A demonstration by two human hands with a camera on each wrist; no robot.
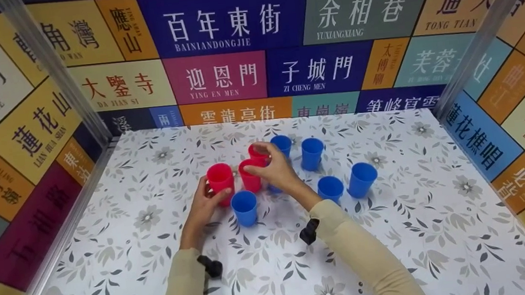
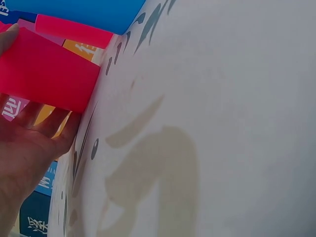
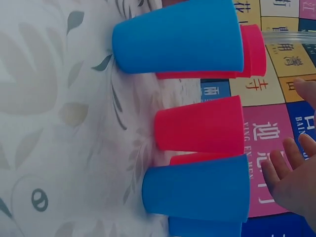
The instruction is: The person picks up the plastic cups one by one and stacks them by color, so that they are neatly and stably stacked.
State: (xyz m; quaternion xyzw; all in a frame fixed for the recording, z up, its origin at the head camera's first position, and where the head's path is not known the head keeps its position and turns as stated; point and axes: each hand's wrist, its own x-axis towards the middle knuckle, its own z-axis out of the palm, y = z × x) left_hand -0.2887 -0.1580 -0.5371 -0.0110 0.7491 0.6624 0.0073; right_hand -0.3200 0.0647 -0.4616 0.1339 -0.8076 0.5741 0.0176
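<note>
My left hand (image 1: 203, 211) grips a red cup (image 1: 220, 176) from its left side; a doubled red rim shows there in the right wrist view. Thumb and fingers lie on opposite sides of this red cup (image 2: 47, 69) in the left wrist view. My right hand (image 1: 276, 168) hovers over the other red cups, fingers apart and holding nothing. Beneath its thumb stands one red cup (image 1: 251, 180), with another red cup (image 1: 255, 151) behind, partly covered by the fingers. In the right wrist view, my right hand (image 3: 294, 177) is beyond the cup rims. A blue cup (image 1: 245, 209) stands nearest me.
To the right stand several upright blue cups, among them a back blue cup (image 1: 312, 154), a front blue cup (image 1: 330, 188) and a far-right blue cup (image 1: 362, 180). A blue cup (image 1: 281, 144) is behind my right hand. Sign-printed walls (image 1: 226, 25) enclose the flower-patterned table (image 1: 124, 257).
</note>
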